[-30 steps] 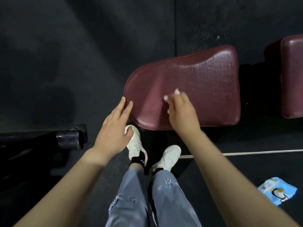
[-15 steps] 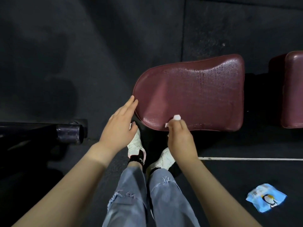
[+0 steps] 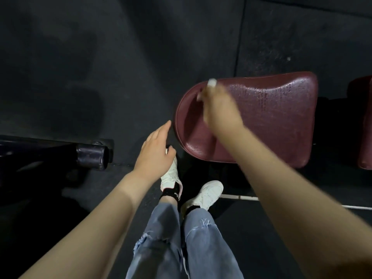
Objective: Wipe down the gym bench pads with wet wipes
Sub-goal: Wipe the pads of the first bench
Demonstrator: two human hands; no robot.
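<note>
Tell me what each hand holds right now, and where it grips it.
The right hand holds a white wet wipe, bunched in its fingers with only bits showing; the exact grip is blurred. The left hand holds nothing.

Two maroon bench pads show: one whole pad [image 3: 261, 121] right of centre, and a sliver of a second pad [image 3: 365, 125] at the right edge. One white wipe [image 3: 211, 83] sits near the first pad's upper left. Two bare hands: a left hand [image 3: 155, 152] at centre, a blurred right hand [image 3: 219, 107] above it. Two white shoes [image 3: 203, 195] at lower centre. One dark tube end [image 3: 91, 157] at left.
</note>
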